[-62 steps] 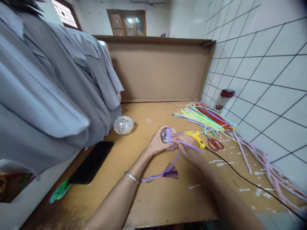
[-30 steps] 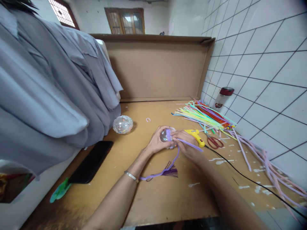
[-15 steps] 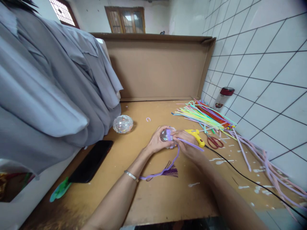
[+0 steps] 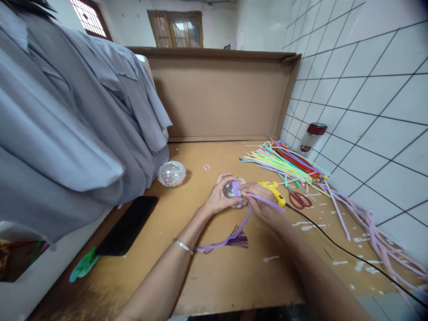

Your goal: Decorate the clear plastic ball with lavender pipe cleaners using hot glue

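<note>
My left hand [image 4: 219, 195] is wrapped round a clear plastic ball [image 4: 229, 190] with bits of colour inside, steadying it just above or on the table. Purple pipe cleaner strips run across the ball's face. With its fingertips my right hand [image 4: 262, 200] pinches a purple pipe cleaner [image 4: 267, 202] against the ball; one end sticks out to the right below the hand. Another purple length hangs from the ball and curves down to the left, past a dark purple tassel [image 4: 239, 240] on the table. My fingers hide part of the ball.
A second clear ball [image 4: 171, 174] and a black phone [image 4: 129, 226] lie to the left. On the right are a yellow glue gun [image 4: 277, 193] with a black cord, red-handled scissors [image 4: 300, 199], piled pipe cleaners [image 4: 284, 160] and a red-lidded jar [image 4: 310, 136]. Cardboard [image 4: 220, 96] stands behind.
Almost nothing differs. Both hands keep their hold on the ball and pipe cleaner, and the view has shifted very slightly.
</note>
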The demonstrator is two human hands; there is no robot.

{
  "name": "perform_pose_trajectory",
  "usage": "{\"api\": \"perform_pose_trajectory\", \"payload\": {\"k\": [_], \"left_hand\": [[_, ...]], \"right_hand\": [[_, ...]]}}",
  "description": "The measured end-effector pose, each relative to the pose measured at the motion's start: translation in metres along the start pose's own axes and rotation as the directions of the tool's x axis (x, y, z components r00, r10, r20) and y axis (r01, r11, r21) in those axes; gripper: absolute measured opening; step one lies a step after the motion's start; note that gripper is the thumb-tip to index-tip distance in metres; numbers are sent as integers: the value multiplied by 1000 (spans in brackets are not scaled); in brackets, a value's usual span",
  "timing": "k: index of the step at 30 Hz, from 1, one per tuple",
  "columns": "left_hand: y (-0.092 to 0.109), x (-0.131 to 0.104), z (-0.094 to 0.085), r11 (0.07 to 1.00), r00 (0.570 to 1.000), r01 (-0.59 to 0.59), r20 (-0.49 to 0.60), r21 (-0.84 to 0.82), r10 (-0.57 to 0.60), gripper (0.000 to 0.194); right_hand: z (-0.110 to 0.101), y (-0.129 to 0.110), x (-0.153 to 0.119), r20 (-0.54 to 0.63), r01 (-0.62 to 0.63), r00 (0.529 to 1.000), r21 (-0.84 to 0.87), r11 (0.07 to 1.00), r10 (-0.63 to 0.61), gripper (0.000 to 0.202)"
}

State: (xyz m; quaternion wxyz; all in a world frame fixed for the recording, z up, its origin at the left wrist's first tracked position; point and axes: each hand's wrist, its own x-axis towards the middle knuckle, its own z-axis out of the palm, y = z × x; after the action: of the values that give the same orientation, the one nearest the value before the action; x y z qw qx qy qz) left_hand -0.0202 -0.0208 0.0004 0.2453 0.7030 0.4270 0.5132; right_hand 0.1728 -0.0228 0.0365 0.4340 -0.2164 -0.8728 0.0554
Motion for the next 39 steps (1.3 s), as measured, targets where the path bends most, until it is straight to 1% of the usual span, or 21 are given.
{"api": "perform_pose_trajectory", "payload": {"k": [7,9,13,15,19,23,26,30,32,36,39], "left_hand": [[-1,-1,-2,998,999,-44,29,51,43,65],[-2,-1,-1,996,998,-46,42,75,43,71],[-4,-2,0,990,993,-81,97,113,70,92],[-3,-2,0,985,990,-105,109,135,90,95],[1,-3,2,977,991,-127,75,174,115,84],[7,-4,5,978,996,-84,25,189,81,76],[10,-4,7,983,999,-55,14,178,53,75],[12,-3,8,985,999,-38,5,171,38,72],[13,-3,8,986,1000,-31,1,166,31,70],[12,-2,8,989,1000,-7,-5,149,7,70],[11,-3,8,991,999,20,-29,130,-16,73]], "right_hand": [[0,0,0,-10,-11,1000,0,1000,11,22],[1,1,0,-20,-13,1000,-6,1000,13,20],[2,4,-1,-28,-16,999,2,1000,16,20],[3,5,-1,-37,-11,999,5,1000,12,20],[4,5,-1,-50,-8,999,1,1000,8,20],[6,7,-2,-71,-52,996,6,999,52,18],[6,7,-2,-79,-69,994,33,997,71,17],[4,5,0,-97,-40,994,50,998,44,17],[3,4,0,-86,-37,995,52,998,41,17],[6,4,-2,-82,-74,993,68,995,80,22],[8,10,-4,-83,-114,990,46,992,118,28]]}}
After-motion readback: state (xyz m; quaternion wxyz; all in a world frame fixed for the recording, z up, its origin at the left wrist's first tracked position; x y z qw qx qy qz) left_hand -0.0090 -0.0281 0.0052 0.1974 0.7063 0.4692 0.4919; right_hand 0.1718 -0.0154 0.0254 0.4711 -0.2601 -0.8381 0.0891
